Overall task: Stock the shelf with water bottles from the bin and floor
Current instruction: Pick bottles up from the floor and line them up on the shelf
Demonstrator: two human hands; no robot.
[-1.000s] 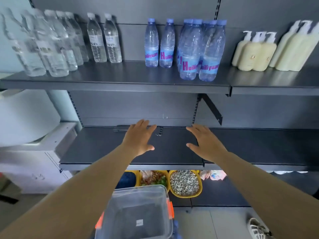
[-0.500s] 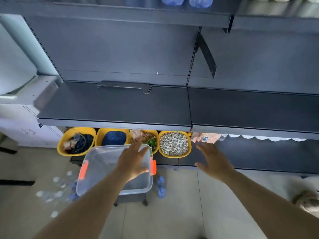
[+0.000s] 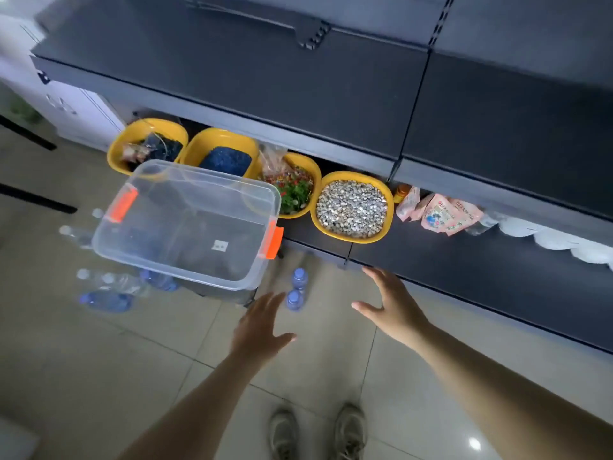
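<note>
Two blue-capped water bottles (image 3: pixel 297 290) stand upright on the tiled floor just right of a clear plastic bin (image 3: pixel 185 224) with orange latches; the bin holds nothing. More bottles (image 3: pixel 106 290) lie or stand on the floor to the bin's left, partly hidden behind it. My left hand (image 3: pixel 260 327) hovers with spread fingers just below and left of the two bottles, touching nothing. Off to their right my right hand (image 3: pixel 393 305) is also spread and holds nothing. The dark shelf (image 3: pixel 265 84) runs above.
Several yellow bowls (image 3: pixel 351 207) with pebbles, greens and blue bits sit on the lowest shelf board, with pink packets (image 3: pixel 441 212) to their right. A white cabinet (image 3: pixel 73 104) stands at the left. My shoes (image 3: pixel 318 429) show at the bottom on the tiles.
My view has tipped from the shelves down to the floor. Both hands came off the middle shelf and dropped toward the two bottles beside the bin.
</note>
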